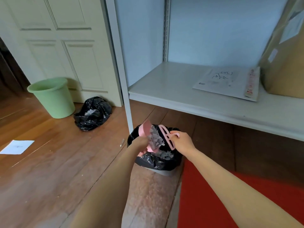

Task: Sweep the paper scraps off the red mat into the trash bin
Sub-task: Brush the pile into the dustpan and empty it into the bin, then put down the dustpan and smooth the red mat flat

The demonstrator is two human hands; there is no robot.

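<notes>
Head view: left hand (pixel 139 142) grips pink dustpan (pixel 145 130), tilted over black-lined trash bin (pixel 154 160). Right hand (pixel 181 140) pinches pink brush (pixel 167 136), raking paper scraps (pixel 155 139) out. Red mat (pixel 246 195) just beside bin, visible part bare. Risk: light scraps flick past rim onto floor if raked hard; liner may sag.

One wide-angle view looks forward and steeply down from the person's head, with both bare forearms running up from the bottom edge to the left hand (pixel 139 142) and right hand (pixel 181 140) near the middle. It is close: the hands and the black-lined trash bin (pixel 154 160) under them fill the centre. The red mat (pixel 205 195) lies below the right hand, a white shelf (pixel 189 99) beyond it, and wooden floor (pixel 49 170) left of the left hand.
</notes>
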